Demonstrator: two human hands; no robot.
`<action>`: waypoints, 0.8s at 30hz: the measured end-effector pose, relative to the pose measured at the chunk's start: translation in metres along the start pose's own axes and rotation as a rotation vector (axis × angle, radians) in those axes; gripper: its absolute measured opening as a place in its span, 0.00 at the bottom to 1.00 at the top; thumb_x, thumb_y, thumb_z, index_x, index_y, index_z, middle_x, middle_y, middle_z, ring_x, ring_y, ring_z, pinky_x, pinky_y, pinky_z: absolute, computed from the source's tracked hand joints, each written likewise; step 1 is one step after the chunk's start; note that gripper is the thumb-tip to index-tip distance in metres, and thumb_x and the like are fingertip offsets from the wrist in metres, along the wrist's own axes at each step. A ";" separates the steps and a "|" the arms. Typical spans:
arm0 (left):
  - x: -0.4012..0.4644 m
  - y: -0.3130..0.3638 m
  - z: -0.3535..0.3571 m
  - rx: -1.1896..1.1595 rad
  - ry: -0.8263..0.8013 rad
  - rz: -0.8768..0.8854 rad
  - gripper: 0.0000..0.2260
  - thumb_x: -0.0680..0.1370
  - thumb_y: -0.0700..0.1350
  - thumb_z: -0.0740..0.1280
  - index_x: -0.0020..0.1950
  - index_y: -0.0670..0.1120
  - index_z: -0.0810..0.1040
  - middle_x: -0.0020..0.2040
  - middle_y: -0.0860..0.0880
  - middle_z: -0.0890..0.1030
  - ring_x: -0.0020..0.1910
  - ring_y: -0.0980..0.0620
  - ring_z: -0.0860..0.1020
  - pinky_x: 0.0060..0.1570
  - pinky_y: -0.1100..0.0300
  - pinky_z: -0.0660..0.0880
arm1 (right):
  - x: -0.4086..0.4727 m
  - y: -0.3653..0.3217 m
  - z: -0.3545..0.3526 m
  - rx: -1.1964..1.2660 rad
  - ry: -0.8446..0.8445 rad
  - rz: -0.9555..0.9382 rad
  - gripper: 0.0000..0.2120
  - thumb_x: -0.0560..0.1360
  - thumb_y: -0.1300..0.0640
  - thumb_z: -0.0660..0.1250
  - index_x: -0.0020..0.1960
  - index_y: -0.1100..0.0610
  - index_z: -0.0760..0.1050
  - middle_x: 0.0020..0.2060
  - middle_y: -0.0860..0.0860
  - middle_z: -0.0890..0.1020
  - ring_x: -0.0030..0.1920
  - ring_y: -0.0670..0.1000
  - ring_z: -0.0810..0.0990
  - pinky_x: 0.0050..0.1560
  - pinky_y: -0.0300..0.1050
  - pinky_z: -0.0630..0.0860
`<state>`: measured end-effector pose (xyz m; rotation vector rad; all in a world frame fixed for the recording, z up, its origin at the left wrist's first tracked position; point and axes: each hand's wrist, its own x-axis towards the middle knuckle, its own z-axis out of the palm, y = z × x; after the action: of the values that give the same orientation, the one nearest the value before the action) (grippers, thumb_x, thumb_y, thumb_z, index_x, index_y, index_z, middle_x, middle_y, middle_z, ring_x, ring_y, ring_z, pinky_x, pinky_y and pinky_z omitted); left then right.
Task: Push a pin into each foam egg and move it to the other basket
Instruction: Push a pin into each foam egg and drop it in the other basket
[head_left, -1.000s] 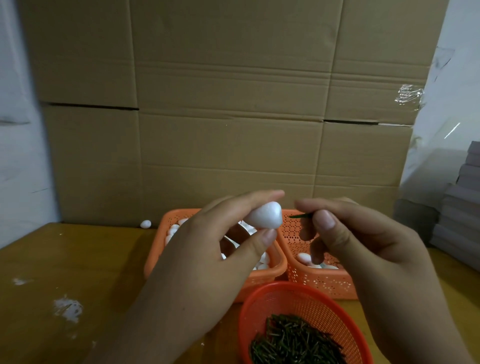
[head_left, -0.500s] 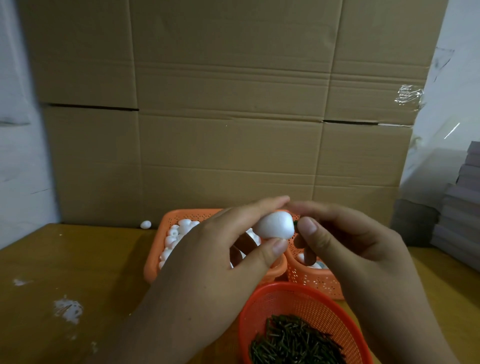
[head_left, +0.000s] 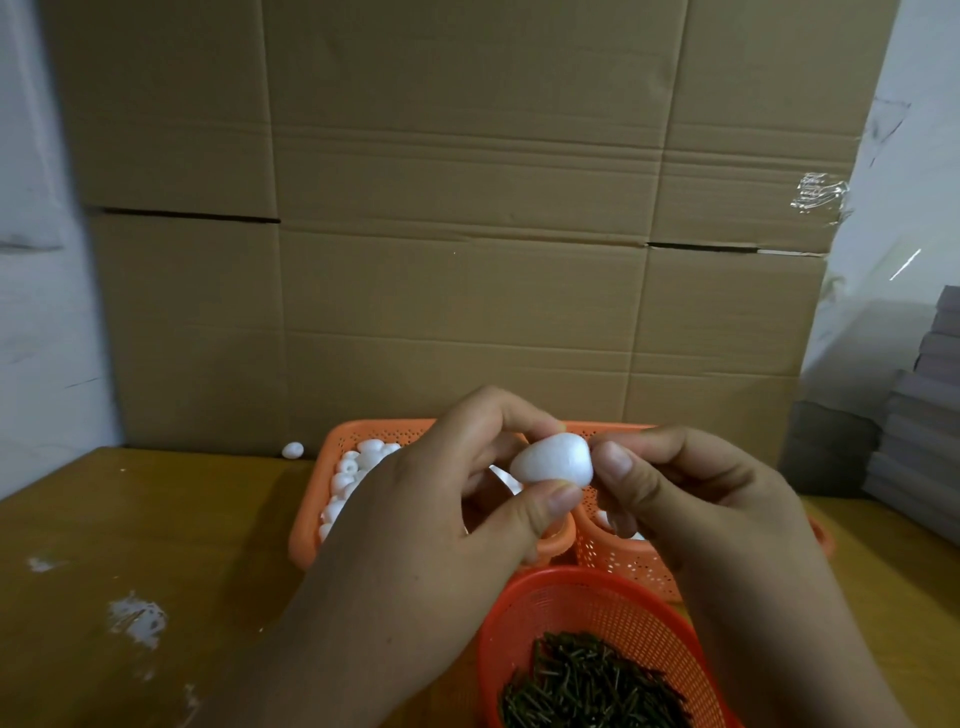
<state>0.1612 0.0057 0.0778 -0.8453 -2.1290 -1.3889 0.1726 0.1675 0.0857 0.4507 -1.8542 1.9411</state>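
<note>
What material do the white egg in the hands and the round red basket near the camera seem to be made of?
The egg, pinched by the left hand, looks like white foam: matte, slightly grainy, no shine. The round red basket looks like moulded plastic: a smooth, even-coloured rim and a wall of regular small holes. The dark pins inside are too small to judge; possibly metal.
</note>
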 end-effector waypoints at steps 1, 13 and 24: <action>0.000 0.000 0.000 -0.001 0.003 0.001 0.08 0.73 0.54 0.68 0.51 0.62 0.74 0.47 0.62 0.83 0.34 0.58 0.82 0.38 0.68 0.75 | 0.000 0.002 0.000 0.014 -0.003 0.015 0.13 0.57 0.47 0.73 0.36 0.55 0.84 0.27 0.52 0.79 0.29 0.46 0.75 0.32 0.36 0.74; 0.000 -0.004 -0.001 0.056 0.000 0.002 0.09 0.72 0.56 0.68 0.51 0.63 0.74 0.45 0.60 0.83 0.36 0.58 0.82 0.41 0.54 0.79 | 0.002 0.018 0.004 0.149 -0.036 0.108 0.15 0.61 0.45 0.77 0.35 0.56 0.82 0.29 0.53 0.79 0.31 0.47 0.74 0.33 0.35 0.74; 0.000 -0.008 0.001 0.262 0.016 -0.036 0.12 0.72 0.65 0.64 0.55 0.73 0.70 0.41 0.67 0.79 0.41 0.64 0.78 0.40 0.66 0.67 | 0.007 0.014 -0.001 -0.045 -0.225 0.039 0.12 0.66 0.50 0.72 0.49 0.52 0.82 0.40 0.52 0.85 0.34 0.44 0.80 0.34 0.36 0.76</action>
<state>0.1550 0.0043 0.0720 -0.6927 -2.2603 -1.0965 0.1599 0.1685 0.0772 0.6465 -2.0550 1.9371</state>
